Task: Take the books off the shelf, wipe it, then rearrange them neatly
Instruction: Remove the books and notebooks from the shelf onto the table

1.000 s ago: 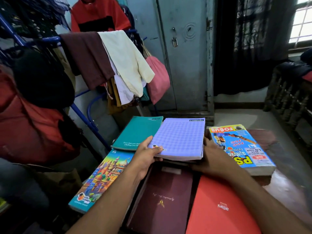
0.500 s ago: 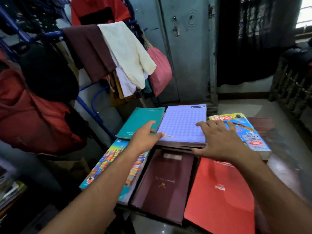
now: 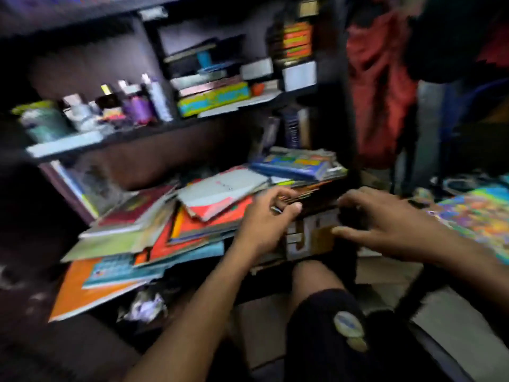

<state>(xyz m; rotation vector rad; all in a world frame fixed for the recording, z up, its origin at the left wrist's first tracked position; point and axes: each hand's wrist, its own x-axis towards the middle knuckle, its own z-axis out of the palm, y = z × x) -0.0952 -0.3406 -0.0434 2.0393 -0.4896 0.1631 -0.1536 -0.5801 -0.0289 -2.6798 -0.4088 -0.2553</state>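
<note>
Motion blur softens the whole head view, so titles, spines and small items cannot be read. A dark shelf unit (image 3: 192, 125) fills the upper left; its top and left parts are cut off or lost in shadow. On the bottom shelf lies a slumped pile of books (image 3: 154, 227), fanned out and overhanging the front edge, with an orange cover (image 3: 74, 293) lowest and furthest forward. A second, flatter stack (image 3: 300, 164) sits at the right end of the same shelf, just behind the hands.

The left hand (image 3: 264, 219) rests at the right edge of the pile with its fingers curled; whether they grip a book edge or merely touch it cannot be told through the blur. The right hand (image 3: 385, 221) hovers close beside it with fingers spread and slightly bent, holding nothing visible. Between and below the two hands is a brownish box-like object (image 3: 311, 238), largely hidden by them.

The middle shelf carries bottles and jars (image 3: 132, 106), indistinct in outline. The compartments above it hold flat boxes and books (image 3: 214, 97). A red garment (image 3: 380, 86) hangs at right, and a colourful cover (image 3: 479, 219) is cut off by the right border. The person's bare knee (image 3: 316, 279) shows at the bottom centre, with dark clothing below it.
</note>
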